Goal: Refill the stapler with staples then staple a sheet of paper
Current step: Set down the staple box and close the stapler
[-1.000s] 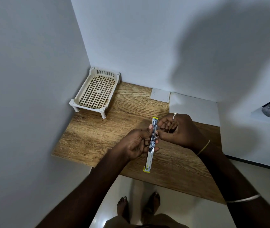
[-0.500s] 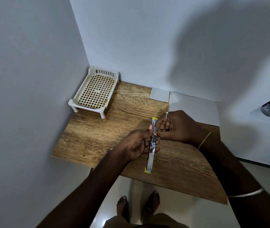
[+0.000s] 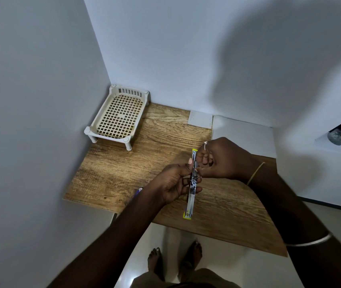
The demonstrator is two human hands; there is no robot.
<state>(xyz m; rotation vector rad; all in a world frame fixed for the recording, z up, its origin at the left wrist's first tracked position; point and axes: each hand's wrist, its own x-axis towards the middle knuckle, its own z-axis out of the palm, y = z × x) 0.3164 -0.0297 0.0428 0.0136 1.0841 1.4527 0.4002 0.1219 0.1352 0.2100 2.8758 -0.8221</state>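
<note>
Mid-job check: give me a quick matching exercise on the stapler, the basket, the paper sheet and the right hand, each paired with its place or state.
1. stapler
2. basket
3. paper sheet
4. right hand

A. back left corner of the table
B. opened out, held in the left hand
C. flat by the back wall
D. fingers pinched at the stapler's middle

Pairs: 1-B, 2-A, 3-C, 4-D

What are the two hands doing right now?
Left hand: closed around the opened stapler, holding it above the table.
Right hand: fingers pinched at the stapler's middle; what they hold cannot be told.

Stapler point(image 3: 190, 201) middle behind fingers point(image 3: 192, 191).
</note>
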